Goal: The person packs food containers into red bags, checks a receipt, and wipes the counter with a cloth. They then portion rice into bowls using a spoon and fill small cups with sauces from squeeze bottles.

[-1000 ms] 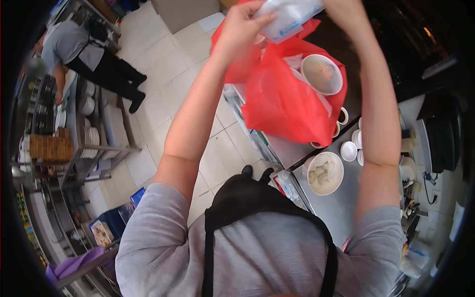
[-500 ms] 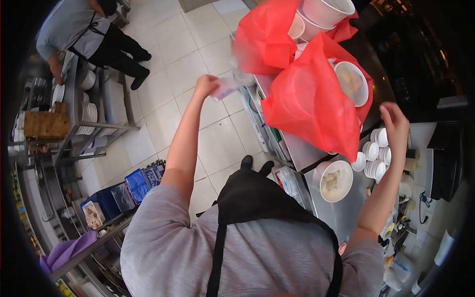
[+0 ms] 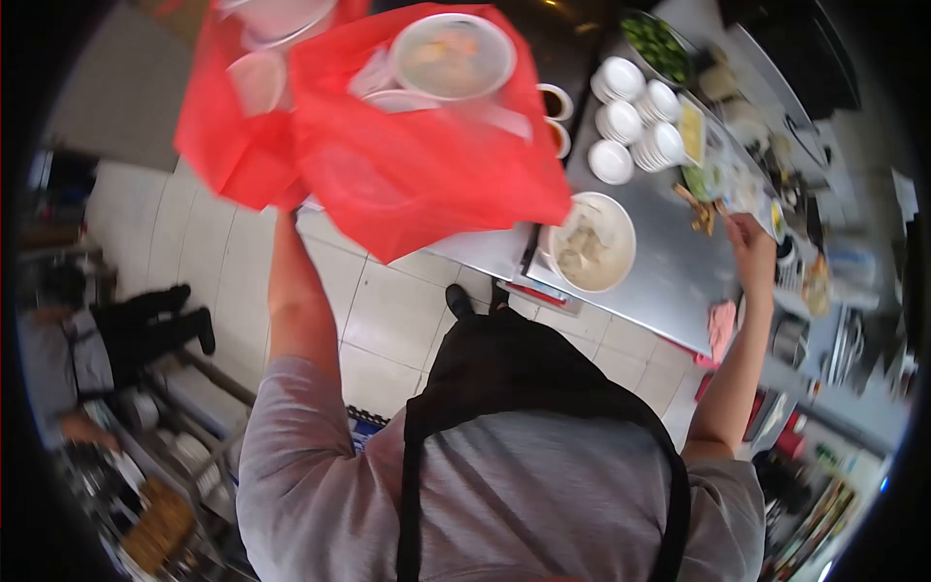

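Note:
A red plastic bag [image 3: 388, 184] holds white round tubs, and one tub with a clear lid [image 3: 453, 56] shows food inside. My left arm reaches under its near left edge, so my left hand and whatever it holds are hidden. Over the right part of the steel counter, my right hand [image 3: 753, 247] has its fingers bent and close together beside some brown stick-like pieces [image 3: 700, 209]. What lies between the fingertips, if anything, is too small to make out. A white tub with pale food in liquid [image 3: 592, 242] stands at the counter's front edge.
Stacked small white dishes [image 3: 621, 121] stand behind the tub, near a bowl of green vegetables [image 3: 655, 48]. A pink cloth [image 3: 721, 328] lies at the counter's edge. Another person [image 3: 73, 349] stands at the left by steel shelving. Two dark sauce cups [image 3: 555, 102] sit beside the bag.
The view has turned right, so the bags appear further left. My left hand, earlier holding a clear plastic packet, has gone behind the red bag. My right hand has moved over the counter.

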Motion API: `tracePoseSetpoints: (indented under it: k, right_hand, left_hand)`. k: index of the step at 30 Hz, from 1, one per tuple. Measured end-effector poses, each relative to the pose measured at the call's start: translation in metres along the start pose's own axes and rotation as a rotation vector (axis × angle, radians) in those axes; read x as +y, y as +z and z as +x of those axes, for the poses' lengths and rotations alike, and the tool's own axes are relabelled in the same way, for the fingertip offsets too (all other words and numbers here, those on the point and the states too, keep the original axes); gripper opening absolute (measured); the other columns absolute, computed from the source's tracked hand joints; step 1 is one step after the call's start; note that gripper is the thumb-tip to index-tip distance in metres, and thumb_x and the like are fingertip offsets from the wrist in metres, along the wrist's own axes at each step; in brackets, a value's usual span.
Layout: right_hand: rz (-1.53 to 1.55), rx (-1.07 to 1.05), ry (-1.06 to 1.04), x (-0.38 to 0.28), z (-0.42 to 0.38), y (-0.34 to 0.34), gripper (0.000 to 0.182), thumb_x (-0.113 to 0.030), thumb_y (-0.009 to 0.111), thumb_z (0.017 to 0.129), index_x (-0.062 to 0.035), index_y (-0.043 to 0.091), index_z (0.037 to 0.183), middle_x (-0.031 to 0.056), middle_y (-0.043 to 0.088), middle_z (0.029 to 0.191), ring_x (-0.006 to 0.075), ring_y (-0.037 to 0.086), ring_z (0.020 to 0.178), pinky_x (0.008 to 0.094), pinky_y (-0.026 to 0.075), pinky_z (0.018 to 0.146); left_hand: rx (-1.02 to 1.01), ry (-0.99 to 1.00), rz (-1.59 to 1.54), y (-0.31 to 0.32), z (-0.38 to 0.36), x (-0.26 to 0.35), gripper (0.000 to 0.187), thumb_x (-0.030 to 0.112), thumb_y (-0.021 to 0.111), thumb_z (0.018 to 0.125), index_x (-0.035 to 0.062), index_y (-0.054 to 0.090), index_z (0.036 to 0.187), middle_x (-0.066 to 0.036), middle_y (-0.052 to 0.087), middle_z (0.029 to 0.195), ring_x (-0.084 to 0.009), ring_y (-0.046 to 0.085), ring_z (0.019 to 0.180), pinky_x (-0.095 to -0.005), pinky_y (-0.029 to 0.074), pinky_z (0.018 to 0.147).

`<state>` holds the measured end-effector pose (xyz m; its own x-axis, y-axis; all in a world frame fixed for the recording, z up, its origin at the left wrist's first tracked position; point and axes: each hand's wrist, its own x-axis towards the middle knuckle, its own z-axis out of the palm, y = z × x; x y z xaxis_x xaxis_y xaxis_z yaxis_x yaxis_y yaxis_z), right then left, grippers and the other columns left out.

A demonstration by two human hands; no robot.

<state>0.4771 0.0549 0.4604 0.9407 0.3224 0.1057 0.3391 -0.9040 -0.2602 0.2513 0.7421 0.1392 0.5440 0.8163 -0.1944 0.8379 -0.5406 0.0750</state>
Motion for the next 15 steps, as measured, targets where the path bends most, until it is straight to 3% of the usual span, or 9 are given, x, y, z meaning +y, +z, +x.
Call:
tracePoseSetpoints:
  k: [2,4,6,10,11,13,14,15]
  right_hand:
    - [0.021,-0.037,0.023,-0.003,-0.015,0.006,0.019,-0.022,0.061,0.079,-0.0039,0.061,0.087,0.0153,0.062,0.071,0.0258,0.064,0.067,0.0306,0.047,0.059]
    - [0.094,-0.079,0.070,0.002,-0.024,0.015,0.019,-0.017,0.063,0.077,-0.0015,0.061,0.088,0.0140,0.062,0.072,0.0169,0.060,0.061,0.0271,0.045,0.058]
    - [0.025,-0.041,0.055,0.012,-0.028,0.009,0.020,-0.015,0.065,0.076,-0.0015,0.060,0.091,0.0128,0.063,0.071,0.0158,0.059,0.059,0.0270,0.045,0.056]
    - [0.129,0.270,0.069,0.031,-0.018,-0.059,0.023,-0.019,0.065,0.074,-0.0038,0.061,0.091,0.0133,0.063,0.073,0.0252,0.062,0.063,0.0320,0.047,0.060]
    - [0.137,0.345,0.078,0.034,-0.015,-0.090,0.023,-0.018,0.064,0.075,-0.0040,0.061,0.093,0.0126,0.063,0.074,0.0246,0.062,0.064,0.0314,0.047,0.060]
    - [0.160,0.530,0.038,0.047,-0.010,-0.151,0.023,-0.014,0.062,0.076,-0.0037,0.061,0.097,0.0110,0.063,0.077,0.0219,0.061,0.066,0.0300,0.047,0.062]
    - [0.173,0.625,0.012,0.061,-0.003,-0.181,0.022,-0.013,0.062,0.076,-0.0040,0.062,0.096,0.0111,0.063,0.078,0.0212,0.060,0.067,0.0299,0.047,0.062]
    - [0.188,0.715,-0.018,0.075,0.003,-0.211,0.021,-0.012,0.062,0.076,-0.0042,0.062,0.095,0.0111,0.063,0.078,0.0204,0.060,0.068,0.0298,0.046,0.062]
  left_hand:
    - [0.022,-0.034,-0.122,0.005,0.005,-0.001,0.053,0.032,0.050,0.081,0.0024,0.040,0.124,-0.016,0.049,0.120,-0.0304,0.053,0.102,-0.0463,0.038,0.090]
    - [0.066,-0.063,-0.316,0.013,0.005,-0.010,0.052,0.032,0.049,0.081,0.0035,0.041,0.124,-0.015,0.048,0.121,-0.0300,0.053,0.103,-0.0469,0.038,0.090]
    - [0.137,-0.110,-0.647,0.029,0.000,-0.022,0.051,0.033,0.048,0.082,0.0045,0.041,0.124,-0.015,0.048,0.122,-0.0296,0.053,0.103,-0.0474,0.038,0.090]
    - [0.262,-0.396,-1.647,0.046,-0.046,-0.064,0.049,0.034,0.046,0.083,0.0066,0.043,0.124,-0.014,0.046,0.123,-0.0288,0.053,0.103,-0.0486,0.038,0.090]
    - [0.263,-0.554,-1.728,0.028,-0.072,-0.061,0.055,0.033,0.042,0.084,0.0088,0.029,0.132,-0.018,0.043,0.124,-0.0350,0.045,0.111,-0.0486,0.038,0.091]
    - [0.527,-0.769,-1.866,0.025,-0.080,-0.076,0.056,0.033,0.040,0.085,0.0069,0.026,0.132,-0.024,0.030,0.132,-0.0433,0.034,0.118,-0.0550,0.036,0.090]
    - [0.542,-0.791,-1.845,0.007,-0.094,-0.068,0.054,0.029,0.043,0.084,0.0042,0.028,0.130,-0.024,0.033,0.130,-0.0438,0.034,0.117,-0.0553,0.037,0.088]
    - [0.637,-0.757,-1.837,0.006,-0.094,-0.072,0.053,0.026,0.049,0.082,0.0050,0.031,0.127,-0.023,0.041,0.123,-0.0393,0.045,0.108,-0.0497,0.046,0.078]
